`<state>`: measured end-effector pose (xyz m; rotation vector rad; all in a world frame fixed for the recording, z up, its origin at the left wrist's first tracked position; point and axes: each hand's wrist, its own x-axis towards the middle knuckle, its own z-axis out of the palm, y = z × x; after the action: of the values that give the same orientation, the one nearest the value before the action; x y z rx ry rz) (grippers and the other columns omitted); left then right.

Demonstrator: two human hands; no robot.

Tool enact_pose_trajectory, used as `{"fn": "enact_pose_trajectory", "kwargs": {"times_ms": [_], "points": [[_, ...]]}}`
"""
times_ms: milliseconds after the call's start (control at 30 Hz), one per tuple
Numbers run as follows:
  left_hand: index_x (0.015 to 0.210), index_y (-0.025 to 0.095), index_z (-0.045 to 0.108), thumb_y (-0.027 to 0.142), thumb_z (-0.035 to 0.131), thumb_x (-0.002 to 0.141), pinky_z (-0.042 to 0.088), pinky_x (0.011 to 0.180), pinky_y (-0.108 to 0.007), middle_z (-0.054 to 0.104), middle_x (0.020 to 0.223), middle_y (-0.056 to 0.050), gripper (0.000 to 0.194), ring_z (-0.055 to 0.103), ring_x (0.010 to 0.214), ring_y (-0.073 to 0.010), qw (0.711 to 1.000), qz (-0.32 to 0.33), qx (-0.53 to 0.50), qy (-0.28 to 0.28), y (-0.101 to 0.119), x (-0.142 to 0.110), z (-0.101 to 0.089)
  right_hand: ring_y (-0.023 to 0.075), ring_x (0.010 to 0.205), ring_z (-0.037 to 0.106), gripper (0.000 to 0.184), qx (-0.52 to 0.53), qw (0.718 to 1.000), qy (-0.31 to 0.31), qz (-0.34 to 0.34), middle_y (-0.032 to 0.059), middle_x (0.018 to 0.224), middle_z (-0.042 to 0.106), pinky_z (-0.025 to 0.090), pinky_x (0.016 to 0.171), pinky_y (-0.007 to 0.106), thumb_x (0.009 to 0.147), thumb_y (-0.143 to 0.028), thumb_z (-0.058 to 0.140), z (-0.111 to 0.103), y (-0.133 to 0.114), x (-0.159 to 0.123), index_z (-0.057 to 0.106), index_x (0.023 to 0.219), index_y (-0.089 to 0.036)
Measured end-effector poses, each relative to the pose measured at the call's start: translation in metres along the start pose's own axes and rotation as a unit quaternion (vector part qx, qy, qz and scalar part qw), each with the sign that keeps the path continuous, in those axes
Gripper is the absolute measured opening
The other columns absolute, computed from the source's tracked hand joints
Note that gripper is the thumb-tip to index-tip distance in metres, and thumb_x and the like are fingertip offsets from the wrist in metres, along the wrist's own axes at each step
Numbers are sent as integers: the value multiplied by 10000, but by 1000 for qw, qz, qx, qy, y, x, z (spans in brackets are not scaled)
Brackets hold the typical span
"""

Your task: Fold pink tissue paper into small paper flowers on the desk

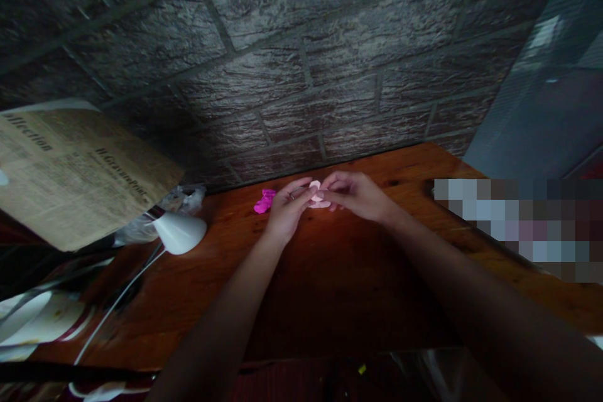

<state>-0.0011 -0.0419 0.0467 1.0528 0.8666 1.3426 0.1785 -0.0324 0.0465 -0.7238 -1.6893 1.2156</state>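
"What's in your fingers?"

"A pale pink piece (317, 196), pinched between thumb and fingers of both my left hand (288, 204) and my right hand (354, 196), toward the table's (226, 245) far side."

"Its long axis?"

"I can't tell; my fingers cover too much."

"And the bright pink piece (264, 201)?"

"On the table, just left of my left hand, the nearer one; my right is farther off."
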Motion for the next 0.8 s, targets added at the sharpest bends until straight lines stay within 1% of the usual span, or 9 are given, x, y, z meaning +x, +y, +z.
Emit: {"fn": "enact_pose_trajectory", "kwargs": {"times_ms": [133, 267, 467, 667, 800], "points": [[898, 186, 774, 267, 944, 556, 501, 700, -241, 770, 866, -30, 390, 683, 772, -127, 1000, 1, -11, 9, 1, 2, -2, 134, 674, 686, 296, 15, 1000, -9, -21, 26, 814, 769, 535, 609, 256, 804, -434, 778, 0, -6, -1, 705, 938, -181], [909, 183, 776, 260, 931, 587, 503, 713, -248, 772, 902, -43, 365, 686, 805, -137, 1000, -6, -8, 12, 1, 3, -2, 146, 714, 699, 313, 35, 999, -25, -8, 30, 859, 781, 550, 632, 270, 762, -415, 818, -2, -8, -1, 724, 959, -190], [854, 184, 790, 262, 939, 564, 523, 736, -260, 762, 869, -42, 336, 683, 791, -138, 999, -33, -11, -20, 0, 2, -2, 122, 682, 680, 276, 57, 998, -32, 3, 18, 818, 773, 554, 665, 267, 747, -363, 842, -3, -6, 0, 729, 919, -180], [845, 186, 797, 291, 947, 570, 526, 728, -224, 764, 851, -33, 330, 682, 780, -117, 998, -52, -5, -34, 3, 1, -3, 125, 686, 677, 312, 43, 998, -31, 13, 26, 818, 767, 542, 645, 261, 754, -415, 834, -5, -6, -1, 736, 925, -172], [878, 197, 799, 304, 929, 602, 523, 709, -226, 775, 882, -39, 323, 688, 775, -124, 998, -45, -5, -34, 4, 1, -2, 122, 659, 659, 315, 42, 999, -8, -8, 19, 792, 755, 525, 630, 261, 756, -423, 831, -6, -7, 0, 739, 938, -182]]}}
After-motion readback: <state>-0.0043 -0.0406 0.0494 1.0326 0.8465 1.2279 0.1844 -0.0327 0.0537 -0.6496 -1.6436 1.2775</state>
